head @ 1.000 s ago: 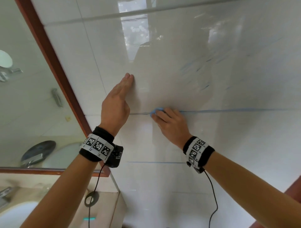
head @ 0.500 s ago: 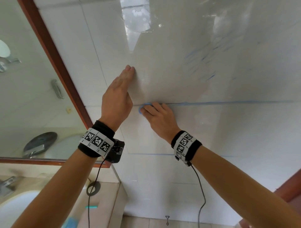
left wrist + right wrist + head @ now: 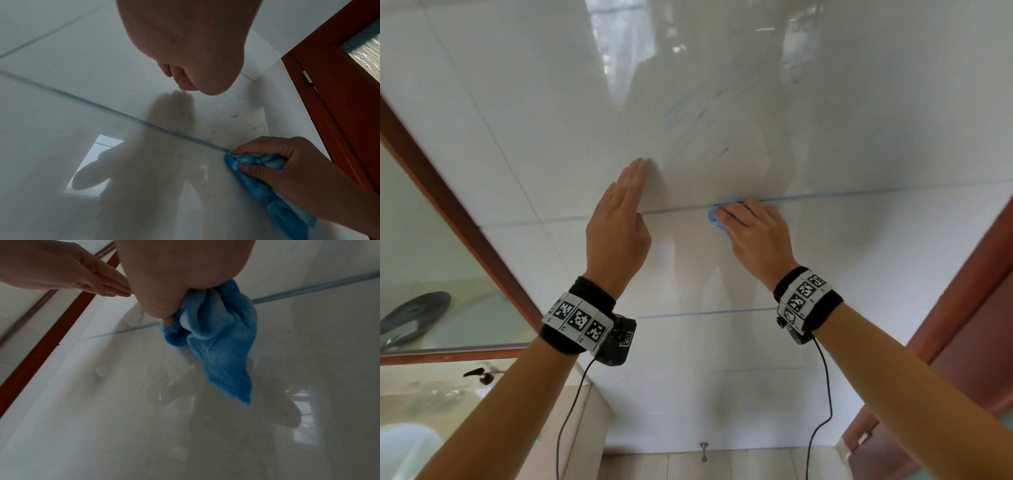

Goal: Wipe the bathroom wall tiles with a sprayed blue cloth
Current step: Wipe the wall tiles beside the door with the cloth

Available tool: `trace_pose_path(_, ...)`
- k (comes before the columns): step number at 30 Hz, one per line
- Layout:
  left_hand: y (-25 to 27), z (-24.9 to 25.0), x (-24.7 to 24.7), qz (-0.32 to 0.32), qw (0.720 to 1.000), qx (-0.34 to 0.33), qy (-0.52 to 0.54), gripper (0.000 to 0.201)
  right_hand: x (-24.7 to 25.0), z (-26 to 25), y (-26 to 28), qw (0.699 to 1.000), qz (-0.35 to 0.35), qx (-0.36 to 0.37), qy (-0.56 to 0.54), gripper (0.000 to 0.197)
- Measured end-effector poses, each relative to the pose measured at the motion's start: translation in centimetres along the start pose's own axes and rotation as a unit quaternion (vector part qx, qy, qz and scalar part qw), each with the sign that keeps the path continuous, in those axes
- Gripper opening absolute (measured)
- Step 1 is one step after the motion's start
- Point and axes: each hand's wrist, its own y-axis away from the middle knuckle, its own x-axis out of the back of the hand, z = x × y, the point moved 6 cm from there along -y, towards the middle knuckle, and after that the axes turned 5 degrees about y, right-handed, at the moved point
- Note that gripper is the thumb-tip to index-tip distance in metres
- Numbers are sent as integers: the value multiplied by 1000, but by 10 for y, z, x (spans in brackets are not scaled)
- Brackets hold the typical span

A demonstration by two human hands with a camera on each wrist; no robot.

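Note:
Glossy white wall tiles (image 3: 825, 102) fill the view, with faint blue smears (image 3: 688, 113) above a blue-tinted grout line (image 3: 859, 194). My right hand (image 3: 751, 226) grips a bunched blue cloth (image 3: 714, 216) and presses it on that grout line; the cloth (image 3: 222, 344) hangs down from the curled fingers, and the left wrist view shows the cloth (image 3: 255, 172) pinched against the tile. My left hand (image 3: 625, 205) is flat, fingers straight and together, leaning on the tile to the left of the cloth.
A mirror (image 3: 421, 240) in a red-brown wooden frame (image 3: 458, 222) borders the tiles on the left, above a washbasin (image 3: 400, 445) and counter. A red-brown door frame (image 3: 969, 274) stands at the right. A small metal hook (image 3: 703, 447) sits low on the wall.
My right hand has slid the cloth to the right along the grout line, away from the left hand. The view has tilted and shifted; the left hand stays flat on the tile.

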Motion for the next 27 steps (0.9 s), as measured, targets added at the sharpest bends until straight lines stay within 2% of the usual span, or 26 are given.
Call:
trace_pose_path(5, 3, 46, -28, 1, 1000, 0, -2, 86, 25, 60, 23, 1000, 7, -11, 10, 21)
trace_pose_path(11, 5, 102, -67, 1, 1000, -23, 5, 84, 45, 123, 51, 999, 21, -24, 19, 29)
trace_pose_path(15, 2, 132, -86, -6, 999, -43, 7, 84, 61, 166, 69, 999, 32, -35, 18, 25)
trace_pose_path(23, 2, 159, -100, -13, 999, -50, 7, 84, 68, 184, 78, 999, 42, -24, 3, 22)
trace_pose_path(27, 5, 157, -99, -12, 999, -52, 9, 84, 86, 217, 98, 995, 80, -67, -5, 17)
